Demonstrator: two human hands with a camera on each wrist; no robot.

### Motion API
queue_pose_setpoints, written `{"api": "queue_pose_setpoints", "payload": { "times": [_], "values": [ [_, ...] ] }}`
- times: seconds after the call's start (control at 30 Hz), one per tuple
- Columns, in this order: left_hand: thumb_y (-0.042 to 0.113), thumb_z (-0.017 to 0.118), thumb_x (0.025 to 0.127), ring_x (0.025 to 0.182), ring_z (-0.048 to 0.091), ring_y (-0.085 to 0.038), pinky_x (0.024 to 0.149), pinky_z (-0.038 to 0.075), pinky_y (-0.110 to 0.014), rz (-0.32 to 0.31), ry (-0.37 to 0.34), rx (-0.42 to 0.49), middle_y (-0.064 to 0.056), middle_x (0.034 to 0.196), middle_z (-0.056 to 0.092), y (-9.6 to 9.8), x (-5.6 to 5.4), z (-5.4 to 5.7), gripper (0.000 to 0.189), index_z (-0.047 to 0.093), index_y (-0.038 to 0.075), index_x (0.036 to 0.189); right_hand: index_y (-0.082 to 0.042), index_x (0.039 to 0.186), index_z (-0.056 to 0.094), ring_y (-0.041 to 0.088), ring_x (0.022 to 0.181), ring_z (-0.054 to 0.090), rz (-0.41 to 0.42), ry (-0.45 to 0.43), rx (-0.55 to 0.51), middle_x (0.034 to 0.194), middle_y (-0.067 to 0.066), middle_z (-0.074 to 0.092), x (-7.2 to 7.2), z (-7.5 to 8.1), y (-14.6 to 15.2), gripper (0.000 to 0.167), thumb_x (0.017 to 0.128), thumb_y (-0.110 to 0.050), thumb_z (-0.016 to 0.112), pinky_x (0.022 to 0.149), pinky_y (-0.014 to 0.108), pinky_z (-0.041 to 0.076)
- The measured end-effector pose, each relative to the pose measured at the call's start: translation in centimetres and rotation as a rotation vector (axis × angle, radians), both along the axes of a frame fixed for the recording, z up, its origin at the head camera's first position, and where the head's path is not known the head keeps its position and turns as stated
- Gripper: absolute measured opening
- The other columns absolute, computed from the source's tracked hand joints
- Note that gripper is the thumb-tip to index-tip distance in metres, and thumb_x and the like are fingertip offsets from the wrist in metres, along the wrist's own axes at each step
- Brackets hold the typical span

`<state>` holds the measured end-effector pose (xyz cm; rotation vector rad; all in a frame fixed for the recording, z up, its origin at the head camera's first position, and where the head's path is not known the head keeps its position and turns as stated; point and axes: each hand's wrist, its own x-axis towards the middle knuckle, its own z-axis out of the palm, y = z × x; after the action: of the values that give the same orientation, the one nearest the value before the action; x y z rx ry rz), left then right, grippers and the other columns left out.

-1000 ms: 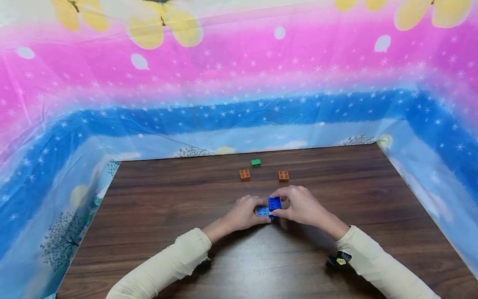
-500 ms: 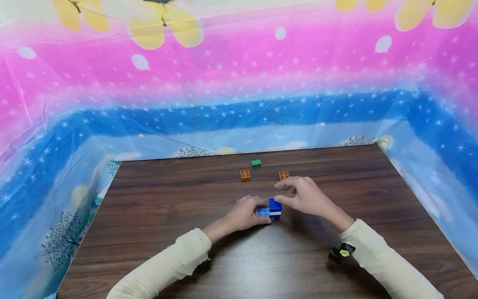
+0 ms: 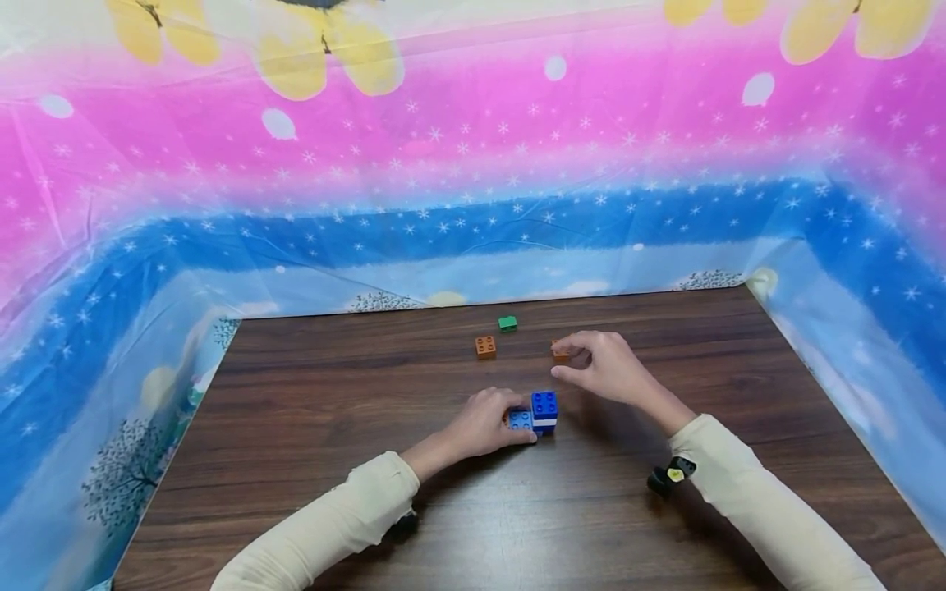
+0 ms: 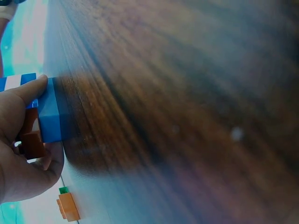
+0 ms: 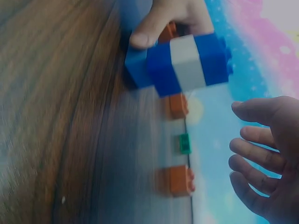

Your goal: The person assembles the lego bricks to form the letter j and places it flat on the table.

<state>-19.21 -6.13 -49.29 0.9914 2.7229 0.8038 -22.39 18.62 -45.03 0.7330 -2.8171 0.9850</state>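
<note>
My left hand (image 3: 484, 423) grips a small build of toy building bricks standing on the table. Its base is a light blue brick (image 3: 521, 420); a brown-orange brick (image 4: 32, 140) sits on it, partly behind the fingers. On the right side rises a stack with a dark blue brick (image 3: 544, 402) on top, a white brick (image 5: 187, 62) in the middle and another dark blue brick (image 5: 164, 70) below. My right hand (image 3: 609, 369) holds nothing, its fingers spread apart near the right orange brick (image 3: 559, 356), which they partly cover in the head view.
Farther back lie a left orange brick (image 3: 484, 348) and a small green brick (image 3: 507, 324). The brown wood-grain table (image 3: 332, 369) ends at a patterned cloth (image 3: 473, 189) hanging around its back and sides.
My right hand has let go of the top dark blue brick, then moved back and slightly right towards the right orange brick. The left hand has kept its grip in place.
</note>
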Motion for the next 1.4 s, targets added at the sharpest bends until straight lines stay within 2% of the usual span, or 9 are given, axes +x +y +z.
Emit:
{"api": "queue_pose_setpoints", "payload": {
  "times": [0.13, 0.4, 0.63, 0.93, 1.4],
  "values": [
    [0.039, 0.081, 0.088, 0.102, 0.067, -0.017, 0.09, 0.053, -0.037, 0.005, -0.002, -0.011, -0.004, 0.114, 0.074, 0.0, 0.0, 0.0, 0.05, 0.072, 0.009, 0.126, -0.008, 0.123, 0.074, 0.028, 0.098, 0.07, -0.035, 0.003, 0.017, 0.117, 0.01, 0.074, -1.0, -0.7, 0.5, 0.039, 0.09, -0.029, 0.08, 0.08, 0.047, 0.056],
    [0.039, 0.081, 0.088, 0.101, 0.067, -0.016, 0.089, 0.053, -0.036, 0.002, -0.011, -0.009, -0.003, 0.114, 0.074, -0.1, 0.0, 0.0, 0.05, 0.072, 0.009, 0.127, -0.01, 0.124, 0.073, 0.032, 0.112, 0.066, -0.07, -0.029, 0.052, 0.121, 0.012, 0.072, -2.8, -2.1, 1.4, 0.041, 0.089, -0.028, 0.082, 0.091, 0.054, 0.053],
    [0.039, 0.081, 0.088, 0.1, 0.067, -0.016, 0.088, 0.053, -0.036, 0.007, -0.012, -0.007, -0.003, 0.112, 0.074, -0.1, 0.1, 0.1, 0.049, 0.072, 0.009, 0.126, -0.01, 0.126, 0.072, 0.036, 0.124, 0.06, -0.069, -0.047, 0.062, 0.127, 0.013, 0.07, -4.2, -3.2, 2.0, 0.042, 0.089, -0.028, 0.082, 0.099, 0.059, 0.048],
    [0.038, 0.082, 0.088, 0.099, 0.066, -0.015, 0.087, 0.052, -0.034, 0.012, -0.024, -0.002, -0.003, 0.112, 0.074, -0.1, 0.1, 0.1, 0.049, 0.072, 0.009, 0.126, -0.008, 0.13, 0.07, 0.035, 0.125, 0.06, -0.066, -0.05, 0.051, 0.13, 0.013, 0.069, -5.4, -4.3, 2.1, 0.048, 0.088, -0.029, 0.083, 0.101, 0.057, 0.047],
    [0.038, 0.081, 0.088, 0.103, 0.066, -0.016, 0.089, 0.053, -0.035, 0.01, -0.018, -0.005, -0.004, 0.115, 0.074, -0.1, 0.1, 0.1, 0.05, 0.071, 0.009, 0.128, -0.009, 0.13, 0.07, 0.034, 0.116, 0.065, -0.097, -0.078, 0.081, 0.126, 0.014, 0.07, -6.2, -5.3, 1.7, 0.05, 0.086, -0.029, 0.084, 0.097, 0.054, 0.05]
  ]
}}
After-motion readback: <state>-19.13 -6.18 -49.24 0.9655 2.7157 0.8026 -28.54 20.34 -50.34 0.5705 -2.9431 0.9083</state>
